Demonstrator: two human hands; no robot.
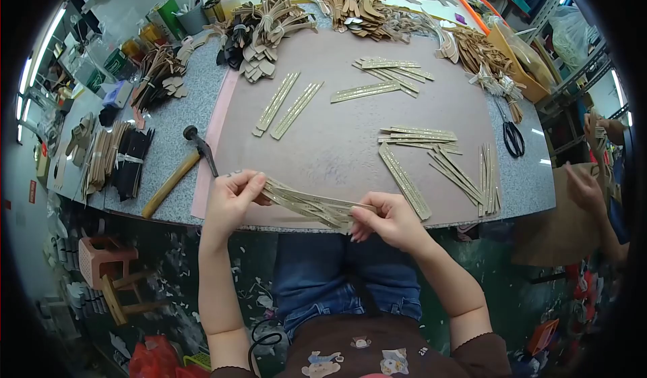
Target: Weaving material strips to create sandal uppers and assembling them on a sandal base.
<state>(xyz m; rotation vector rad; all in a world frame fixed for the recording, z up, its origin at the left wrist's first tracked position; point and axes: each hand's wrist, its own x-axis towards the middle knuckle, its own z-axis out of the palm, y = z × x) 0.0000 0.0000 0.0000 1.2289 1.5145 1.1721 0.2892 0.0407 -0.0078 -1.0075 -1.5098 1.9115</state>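
Gold strips (306, 206) make up a loose, fanned bunch stretched between 2 hands, over the near edge of the table (539, 182). The left hand (236, 196) pinches the bunch's left end between thumb and fingers; the right hand (389, 219) pinches its right end, though how many strips are in that pinch cannot be told. Holding both ends probably keeps the thin pieces from slipping apart. Similar strips lie in separate groups on the mat (303, 149), to the left, upper right and right, perhaps to leave the middle for working. A hammer (168, 189) lies left of the mat and scissors (513, 138) lie right, seemingly within reach. Tied leather bundles (357, 4) line the far side, likely bound to prevent mixing.
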